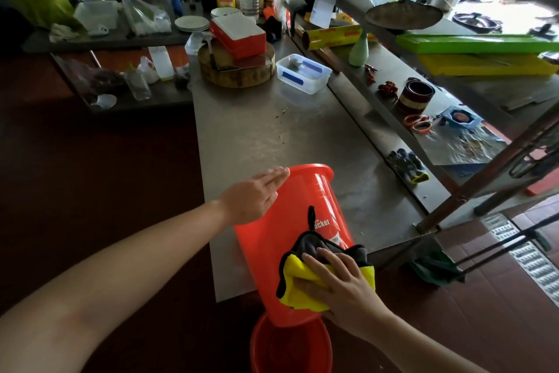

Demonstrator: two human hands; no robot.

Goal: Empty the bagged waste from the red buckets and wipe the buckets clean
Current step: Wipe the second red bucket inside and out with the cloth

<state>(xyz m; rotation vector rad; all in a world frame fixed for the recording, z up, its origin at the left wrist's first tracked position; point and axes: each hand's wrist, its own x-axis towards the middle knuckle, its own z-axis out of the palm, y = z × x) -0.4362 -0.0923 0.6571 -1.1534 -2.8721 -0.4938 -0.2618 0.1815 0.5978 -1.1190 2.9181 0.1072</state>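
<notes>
View downward from head height over a cluttered kitchen worktop. Red bucket (302,215) tipped on its side across the near end of a steel table (257,130), mouth turned away, base jutting past the table edge toward the wearer. Probably laid this way to bring the outer wall within easy reach for wiping, with the table bearing the weight. No bag or waste visible in it from this angle, so likely at the wiping stage. Left hand (251,200) laid flat on the upper side near the rim, fingers straight and together, gripping nothing, seemingly there to stop the bucket from rolling. Left forearm stretched long from the lower left corner. Right hand (341,291) low on the wall near the base, pressing a bunched yellow and grey cloth (292,274) against the plastic, fingers spread and slightly bent over it, thumb closed against its fold. Right wrist angled in from the lower right. Second red bucket (290,348) upright on the floor directly below the overhanging base, partly cut off by the frame, inside dark and hard to read. Farther along the table, well apart from the hands, a round chopping block (236,73) and a clear plastic box (304,73).
</notes>
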